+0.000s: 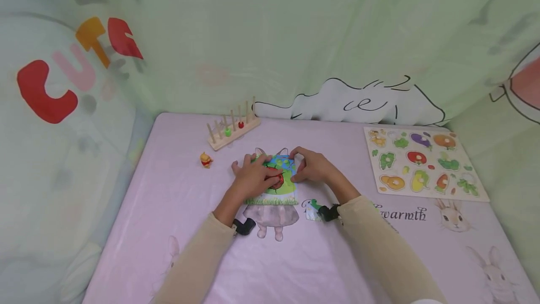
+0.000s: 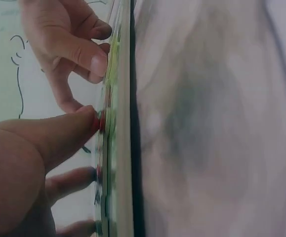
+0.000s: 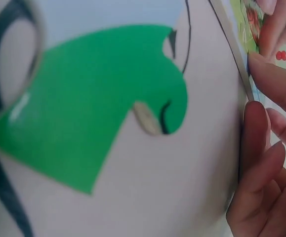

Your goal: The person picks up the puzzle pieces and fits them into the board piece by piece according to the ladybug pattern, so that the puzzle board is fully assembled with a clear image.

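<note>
A square layered picture puzzle [image 1: 276, 198], with a red ladybug on green and blue, lies at the middle of the table. My left hand [image 1: 251, 177] is spread over its left half, fingertips pressing on the face. At the upper right corner my right hand [image 1: 314, 165] bends thumb and index finger round a puzzle piece [image 1: 288, 163] by its edges. The right wrist view has that thumb on the puzzle's face and a fingertip low beside its edge. Below my right wrist lies a loose puzzle piece [image 1: 312, 210] with a green shape, partly hidden by the wrist camera.
Behind stands a wooden peg rack [image 1: 234, 136] with a green and a red bead. A small yellow and red figurine [image 1: 206, 160] sits to the left. A vegetable peg board [image 1: 426, 190] lies at the right. Printed curtains [image 1: 270, 41] surround the pink table [image 1: 270, 271].
</note>
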The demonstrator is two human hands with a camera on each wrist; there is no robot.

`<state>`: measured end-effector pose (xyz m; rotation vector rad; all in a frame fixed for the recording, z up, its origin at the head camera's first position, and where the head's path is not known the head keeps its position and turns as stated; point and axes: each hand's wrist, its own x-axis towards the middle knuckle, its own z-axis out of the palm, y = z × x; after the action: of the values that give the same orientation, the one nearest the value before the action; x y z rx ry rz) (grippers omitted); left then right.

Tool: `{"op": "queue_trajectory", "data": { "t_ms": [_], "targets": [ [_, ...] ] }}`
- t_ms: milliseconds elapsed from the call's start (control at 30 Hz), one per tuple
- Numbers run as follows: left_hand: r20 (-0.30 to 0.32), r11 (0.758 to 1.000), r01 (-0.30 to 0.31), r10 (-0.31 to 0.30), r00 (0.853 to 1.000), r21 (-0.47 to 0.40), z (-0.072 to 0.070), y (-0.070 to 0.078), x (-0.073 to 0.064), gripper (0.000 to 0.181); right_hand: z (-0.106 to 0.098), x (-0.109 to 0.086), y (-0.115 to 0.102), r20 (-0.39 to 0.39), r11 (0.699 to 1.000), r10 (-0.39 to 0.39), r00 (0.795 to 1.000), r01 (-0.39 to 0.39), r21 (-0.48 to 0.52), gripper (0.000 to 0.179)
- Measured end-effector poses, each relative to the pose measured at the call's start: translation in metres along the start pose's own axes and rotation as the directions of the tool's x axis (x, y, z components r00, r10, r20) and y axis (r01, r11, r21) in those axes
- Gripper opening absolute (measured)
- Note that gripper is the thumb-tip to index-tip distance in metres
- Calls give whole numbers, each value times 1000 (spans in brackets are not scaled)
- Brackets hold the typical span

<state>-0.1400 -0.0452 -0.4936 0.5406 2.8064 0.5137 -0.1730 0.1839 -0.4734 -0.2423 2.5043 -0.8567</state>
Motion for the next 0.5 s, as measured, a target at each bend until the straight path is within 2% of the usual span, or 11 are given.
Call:
{"op": "queue_trajectory", "data": {
  "t_ms": [167, 300, 500],
  "targets": [
    [-37, 998, 50, -48, 998, 39, 4, 10, 7, 34, 1, 1, -1, -6, 1000, 18, 1000, -18, -5, 59],
    [-60, 995, 82, -78, 995, 62, 7, 13, 11, 31, 2, 1, -1, -16, 1000, 18, 1000, -18, -14, 49],
    [-96, 996, 83, -79, 992, 37, 8, 13, 13, 25, 1, 3, -2, -42, 999, 48, 998, -49, -21, 31]
  ]
}}
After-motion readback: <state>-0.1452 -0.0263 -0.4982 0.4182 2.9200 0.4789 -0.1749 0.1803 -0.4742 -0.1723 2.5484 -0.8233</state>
